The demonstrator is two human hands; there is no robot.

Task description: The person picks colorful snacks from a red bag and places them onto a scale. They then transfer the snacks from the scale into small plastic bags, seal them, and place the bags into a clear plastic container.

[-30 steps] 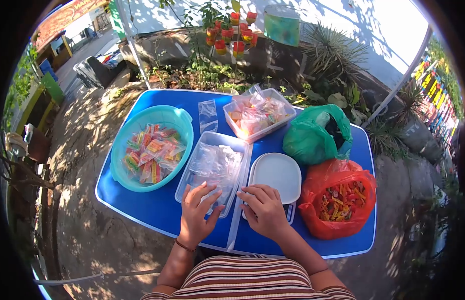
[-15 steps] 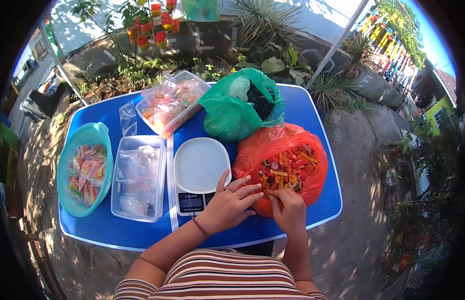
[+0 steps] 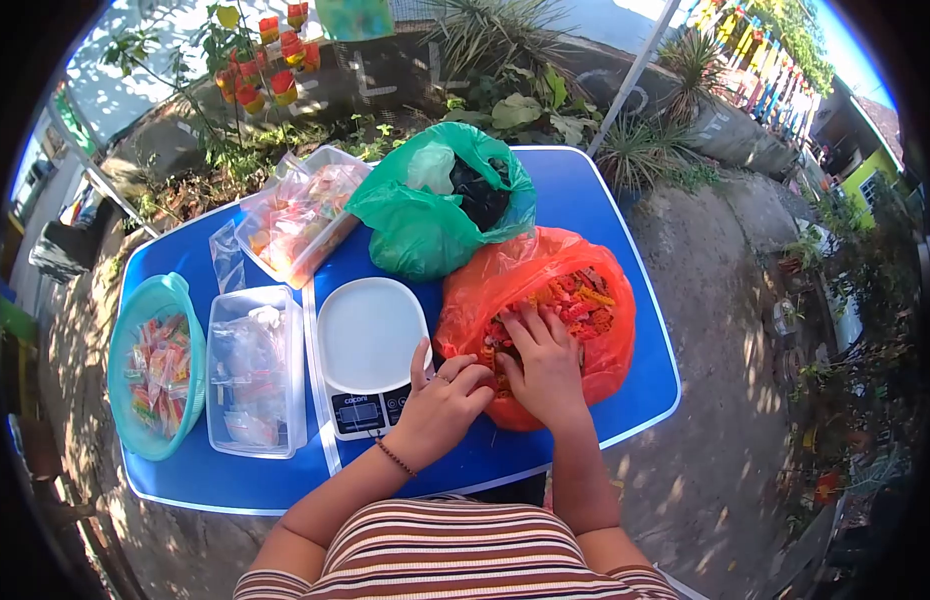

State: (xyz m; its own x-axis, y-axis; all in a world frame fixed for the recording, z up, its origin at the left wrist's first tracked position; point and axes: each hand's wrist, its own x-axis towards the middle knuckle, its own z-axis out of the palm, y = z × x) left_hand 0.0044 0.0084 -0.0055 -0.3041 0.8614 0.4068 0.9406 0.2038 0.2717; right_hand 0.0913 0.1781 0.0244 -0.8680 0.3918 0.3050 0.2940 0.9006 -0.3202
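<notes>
An orange-red plastic bag (image 3: 613, 362) stands on the table with its mouth open, full of small red, orange and yellow twisted pieces (image 3: 588, 298). Into it reaches my right hand (image 3: 545, 372), fingers spread and resting on the pieces; its fingertips are partly hidden among them. My left hand (image 3: 437, 405) has its fingers curled over the bag's left rim, while the thumb points up beside the digital scale (image 3: 373, 335). No load shows on the scale's white plate.
Left of the scale are a clear plastic box (image 3: 215, 400) of small bags and a turquoise basket (image 3: 125, 400) of filled packets. Behind stand a tub (image 3: 335, 240) of packets and a green bag (image 3: 415, 245). The blue table (image 3: 645, 330) has a white edge.
My right hand has moved from the bag's near rim into the pieces, its fingers spreading. My left hand has closed its fingers on the rim. The camera view has shifted slightly.
</notes>
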